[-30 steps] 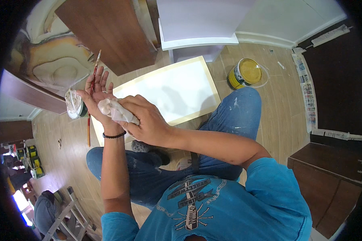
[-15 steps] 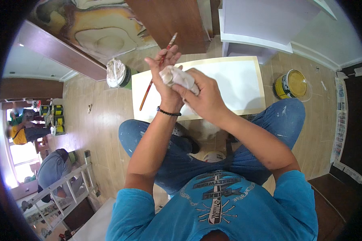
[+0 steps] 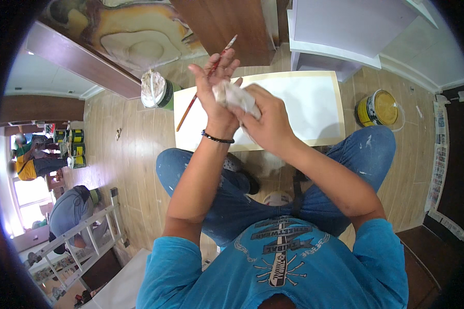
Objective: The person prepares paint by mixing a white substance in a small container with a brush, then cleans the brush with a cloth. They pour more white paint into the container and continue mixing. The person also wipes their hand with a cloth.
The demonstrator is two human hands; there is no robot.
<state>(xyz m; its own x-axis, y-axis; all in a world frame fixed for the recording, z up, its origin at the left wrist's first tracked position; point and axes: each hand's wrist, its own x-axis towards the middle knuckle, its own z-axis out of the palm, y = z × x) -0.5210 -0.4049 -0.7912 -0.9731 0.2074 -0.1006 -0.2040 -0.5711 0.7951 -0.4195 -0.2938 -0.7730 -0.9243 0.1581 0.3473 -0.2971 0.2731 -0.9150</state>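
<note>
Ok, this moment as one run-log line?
left hand: holds thin brush | right hand: presses white rag on left palm | below: white panel

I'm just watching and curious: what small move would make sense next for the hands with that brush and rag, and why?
Probably draw the rag along the thin brush toward its tip. The right hand presses the crumpled rag against the left hand, which holds the brush upright over the white panel, so a wiping stroke seems likely.

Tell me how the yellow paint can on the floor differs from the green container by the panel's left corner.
The yellow paint can stands open, its contents showing; the green container is covered with a whitish plastic wrap. The yellow paint can sits right of the white panel, the green container left of it. Both rest on the wooden floor, away from both hands.
</note>
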